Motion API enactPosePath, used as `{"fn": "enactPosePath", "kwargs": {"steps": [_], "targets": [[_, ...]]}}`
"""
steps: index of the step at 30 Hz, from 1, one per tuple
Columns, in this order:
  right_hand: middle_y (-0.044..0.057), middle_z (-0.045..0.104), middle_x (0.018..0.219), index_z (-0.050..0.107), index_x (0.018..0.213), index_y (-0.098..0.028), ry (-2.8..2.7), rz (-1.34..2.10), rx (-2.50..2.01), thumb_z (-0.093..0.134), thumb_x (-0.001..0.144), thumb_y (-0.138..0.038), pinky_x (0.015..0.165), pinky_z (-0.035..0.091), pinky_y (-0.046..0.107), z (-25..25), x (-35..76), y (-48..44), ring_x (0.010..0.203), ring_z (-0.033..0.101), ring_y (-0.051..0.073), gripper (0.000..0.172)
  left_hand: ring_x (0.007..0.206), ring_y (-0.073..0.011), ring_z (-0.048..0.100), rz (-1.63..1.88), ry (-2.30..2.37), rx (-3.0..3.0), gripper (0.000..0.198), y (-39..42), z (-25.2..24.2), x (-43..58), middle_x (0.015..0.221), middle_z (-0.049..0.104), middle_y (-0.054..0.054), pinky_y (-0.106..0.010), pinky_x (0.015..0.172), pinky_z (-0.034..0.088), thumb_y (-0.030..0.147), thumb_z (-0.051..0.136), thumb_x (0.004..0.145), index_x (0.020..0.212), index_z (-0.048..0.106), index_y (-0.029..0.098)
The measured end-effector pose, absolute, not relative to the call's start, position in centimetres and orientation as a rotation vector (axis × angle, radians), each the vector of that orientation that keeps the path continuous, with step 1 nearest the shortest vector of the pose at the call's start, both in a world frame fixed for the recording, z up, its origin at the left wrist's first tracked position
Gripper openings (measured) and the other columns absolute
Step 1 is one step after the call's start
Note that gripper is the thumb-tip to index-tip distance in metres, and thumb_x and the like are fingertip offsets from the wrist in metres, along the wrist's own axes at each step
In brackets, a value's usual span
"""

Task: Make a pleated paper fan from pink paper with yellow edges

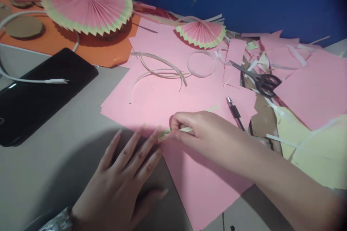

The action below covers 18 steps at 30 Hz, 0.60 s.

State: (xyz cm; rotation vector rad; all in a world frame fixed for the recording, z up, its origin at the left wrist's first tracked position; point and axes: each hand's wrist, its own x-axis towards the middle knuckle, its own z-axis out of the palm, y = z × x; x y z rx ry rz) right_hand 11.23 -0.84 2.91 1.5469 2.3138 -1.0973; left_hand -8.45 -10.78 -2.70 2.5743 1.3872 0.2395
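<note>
1. While the left hand (pixel 121 171) is held palm down at the left edge of the pink paper (pixel 159 104), its fingers are spread wide and nearly straight, with the thumb set apart. It grips nothing.
2. The left forearm enters below and to the left of the pink paper; a shiny silver band (pixel 56 221) lies at the wrist.
3. The right hand (pixel 173 130) is closed in a narrow pinch over the pink paper. Thumb and curled fingers hold a pale strip (pixel 163 138).
4. The right forearm extends diagonally across the lower right part of the pink paper, with the knuckles upward.
5. The pale strip lies over the pink paper near its left edge, its near end beside the left fingertips. Contact with those fingertips cannot be confirmed.
6. A pen (pixel 235 112) rests on the right part of the pink paper; scissors (pixel 264 83) lie just beyond its right edge.
7. A black device (pixel 48 94) lies on the worktop (pixel 81 115), left of the pink paper.
</note>
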Motion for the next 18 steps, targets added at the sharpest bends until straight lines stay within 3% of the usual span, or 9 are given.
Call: {"fn": "enactPosePath", "kwargs": {"steps": [18], "targets": [[-0.005, 0.053, 0.062, 0.053, 0.073, -0.022, 2.320, -1.086, 1.550, 0.049, 0.087, -0.033, 0.048, 0.022, 0.022, 2.87, 11.16, -0.91, 0.055, 0.044, 0.010, 0.019, 0.135, -0.0232, 0.029, 0.218, 1.384, 2.547, 0.065, -10.73, -2.65, -8.41, 0.148, 0.027, 0.003, -0.044, 0.113, 0.007, 0.060, 0.046, 0.081, 0.138, 0.035, 0.031]]}}
